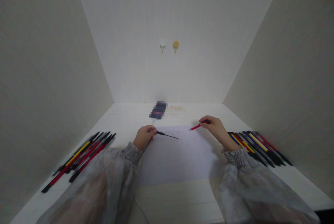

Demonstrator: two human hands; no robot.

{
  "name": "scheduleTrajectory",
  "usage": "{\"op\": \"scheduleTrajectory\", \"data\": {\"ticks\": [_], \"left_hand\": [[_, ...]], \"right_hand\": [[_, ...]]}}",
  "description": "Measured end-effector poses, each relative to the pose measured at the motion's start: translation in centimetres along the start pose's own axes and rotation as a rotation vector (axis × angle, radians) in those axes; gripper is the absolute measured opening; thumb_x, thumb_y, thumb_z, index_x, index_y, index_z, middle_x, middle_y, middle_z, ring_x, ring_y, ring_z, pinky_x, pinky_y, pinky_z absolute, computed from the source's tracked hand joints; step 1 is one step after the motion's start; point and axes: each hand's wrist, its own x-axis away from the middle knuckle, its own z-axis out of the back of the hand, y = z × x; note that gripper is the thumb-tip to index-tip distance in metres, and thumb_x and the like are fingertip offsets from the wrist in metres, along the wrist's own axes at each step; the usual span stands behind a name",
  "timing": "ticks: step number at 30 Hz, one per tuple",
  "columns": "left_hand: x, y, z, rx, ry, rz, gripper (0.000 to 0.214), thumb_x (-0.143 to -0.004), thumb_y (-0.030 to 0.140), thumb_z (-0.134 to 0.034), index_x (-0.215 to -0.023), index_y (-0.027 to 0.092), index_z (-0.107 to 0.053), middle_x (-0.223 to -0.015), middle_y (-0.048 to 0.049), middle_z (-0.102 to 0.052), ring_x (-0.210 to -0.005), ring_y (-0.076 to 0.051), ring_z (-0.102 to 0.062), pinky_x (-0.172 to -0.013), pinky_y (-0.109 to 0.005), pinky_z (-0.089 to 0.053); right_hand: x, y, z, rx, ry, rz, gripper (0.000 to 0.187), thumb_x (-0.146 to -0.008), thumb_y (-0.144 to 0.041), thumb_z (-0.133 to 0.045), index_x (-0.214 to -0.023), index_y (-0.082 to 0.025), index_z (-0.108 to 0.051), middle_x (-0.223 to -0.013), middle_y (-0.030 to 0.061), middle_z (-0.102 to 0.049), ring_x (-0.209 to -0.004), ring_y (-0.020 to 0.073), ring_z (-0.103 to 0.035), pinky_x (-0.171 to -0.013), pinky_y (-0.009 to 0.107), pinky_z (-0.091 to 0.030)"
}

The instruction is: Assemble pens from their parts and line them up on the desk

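Observation:
My left hand (145,137) pinches the black end of a pen refill (168,136), whose thin dark rod points right over a white sheet of paper (180,168). Between the fingertips of my right hand (212,126) is a short red pen barrel (195,127), tilted down to the left above the paper's upper right part. The refill and the barrel are apart. Faint scribbles show near the paper's top edge. What lies inside my right palm is hidden.
A row of pens (83,154) lies at the left, and another row of pens (257,147) at the right. Behind the paper lies a blurred phone (158,110) with a white cable (142,210). Walls enclose the table; two hooks (176,45) hang on the back one.

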Motion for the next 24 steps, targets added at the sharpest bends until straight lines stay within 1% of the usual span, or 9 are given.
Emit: {"op": "scheduleTrajectory", "data": {"ticks": [2, 5, 7, 9, 13, 17, 21, 24], "left_hand": [[0.1, 0.3, 0.1, 0.0, -0.003, 0.003, 0.022, -0.067, 0.036, -0.05, -0.064, 0.015, -0.057, -0.04, 0.0042, -0.048, -0.037, -0.008, -0.041, -0.041, -0.019, -0.03], [0.2, 0.6, 0.1, 0.008, 0.003, 0.017, 0.022, -0.067, 0.035, -0.05, -0.063, 0.015, -0.057, -0.04, 0.0043, -0.047, -0.037, -0.008, -0.041, -0.041, -0.019, -0.029], [0.2, 0.7, 0.1, 0.017, -0.004, 0.029, 0.021, -0.066, 0.036, -0.051, -0.063, 0.015, -0.057, -0.039, 0.0042, -0.048, -0.037, -0.008, -0.041, -0.042, -0.02, -0.029], [0.3, 0.7, 0.1, 0.025, -0.012, 0.034, 0.021, -0.066, 0.036, -0.051, -0.064, 0.016, -0.058, -0.039, 0.0042, -0.048, -0.037, -0.008, -0.04, -0.042, -0.02, -0.029], [0.3, 0.7, 0.0, 0.039, 0.001, 0.028, 0.021, -0.065, 0.036, -0.051, -0.064, 0.016, -0.058, -0.041, 0.0037, -0.049, -0.038, -0.009, -0.042, -0.042, -0.02, -0.03], [0.3, 0.7, 0.0, 0.035, -0.001, 0.019, 0.02, -0.066, 0.035, -0.05, -0.064, 0.016, -0.057, -0.042, 0.0036, -0.049, -0.038, -0.009, -0.042, -0.042, -0.02, -0.03], [0.4, 1.1, 0.1, 0.018, -0.006, 0.013, 0.019, -0.066, 0.034, -0.051, -0.062, 0.016, -0.057, -0.039, 0.0043, -0.046, -0.037, -0.009, -0.041, -0.043, -0.02, -0.029], [0.4, 1.3, 0.1, 0.022, -0.012, 0.015, 0.019, -0.065, 0.033, -0.051, -0.062, 0.016, -0.057, -0.039, 0.0044, -0.047, -0.038, -0.009, -0.041, -0.043, -0.021, -0.03]], "right_hand": [[0.0, -0.1, 0.1, -0.014, 0.013, 0.009, 0.013, -0.061, -0.025, -0.056, -0.07, -0.016, -0.06, -0.06, 0.0001, -0.057, -0.056, 0.0124, -0.05, -0.054, 0.023, -0.037], [0.1, -0.2, 0.6, -0.007, 0.065, -0.006, 0.014, -0.062, -0.027, -0.055, -0.07, -0.016, -0.059, -0.059, 0.0009, -0.059, -0.056, 0.0126, -0.051, -0.053, 0.023, -0.037], [0.1, 0.0, 1.0, 0.057, 0.094, -0.041, 0.013, -0.062, -0.028, -0.056, -0.067, -0.016, -0.058, -0.058, 0.0015, -0.06, -0.055, 0.0132, -0.053, -0.052, 0.023, -0.037], [0.1, 0.2, 1.1, 0.178, 0.092, -0.094, 0.012, -0.061, -0.028, -0.056, -0.063, -0.016, -0.058, -0.055, 0.0018, -0.061, -0.054, 0.0136, -0.054, -0.051, 0.023, -0.037], [0.0, 0.8, 0.8, 0.377, 0.037, -0.182, 0.008, -0.061, -0.024, -0.056, -0.057, -0.017, -0.055, -0.051, 0.0011, -0.06, -0.051, 0.0129, -0.055, -0.05, 0.022, -0.036], [0.1, 0.9, 0.5, 0.542, -0.018, -0.144, 0.005, -0.061, -0.02, -0.055, -0.057, -0.016, -0.055, -0.056, 0.003, -0.062, -0.057, 0.0136, -0.055, -0.052, 0.021, -0.034], [0.5, 0.6, 0.2, 0.68, -0.179, -0.118, 0.004, -0.058, -0.015, -0.056, -0.059, -0.015, -0.06, -0.061, 0.0069, -0.062, -0.057, 0.0151, -0.054, -0.05, 0.023, -0.032], [0.9, 0.7, -0.1, 0.719, -0.275, -0.124, 0.008, -0.056, -0.011, -0.056, -0.057, -0.015, -0.062, -0.058, 0.0069, -0.062, -0.052, 0.0142, -0.052, -0.047, 0.023, -0.029]]}}
